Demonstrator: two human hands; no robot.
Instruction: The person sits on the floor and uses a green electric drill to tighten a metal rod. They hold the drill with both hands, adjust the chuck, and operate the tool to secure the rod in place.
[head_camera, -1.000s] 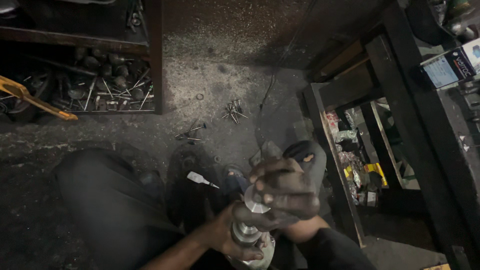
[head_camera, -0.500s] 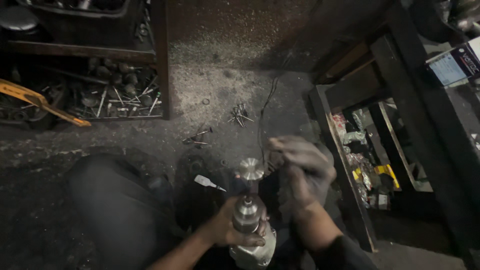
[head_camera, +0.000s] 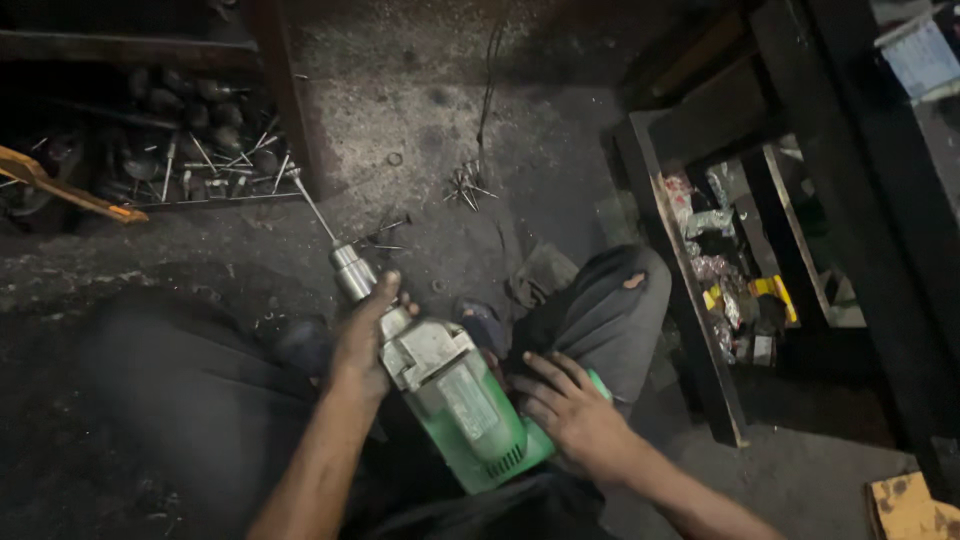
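1. The green electric drill, with grey metal housing and thin bit, lies lower centre.
2. The left hand wraps its neck.
3. The right hand rests spread on its rear.

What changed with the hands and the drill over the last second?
The drill, earlier held upright, now lies tilted, bit up-left. The right hand let go of the cloth it held over the chuck and now rests on the drill's rear. The left hand still grips near the chuck. Screws lie unchanged.
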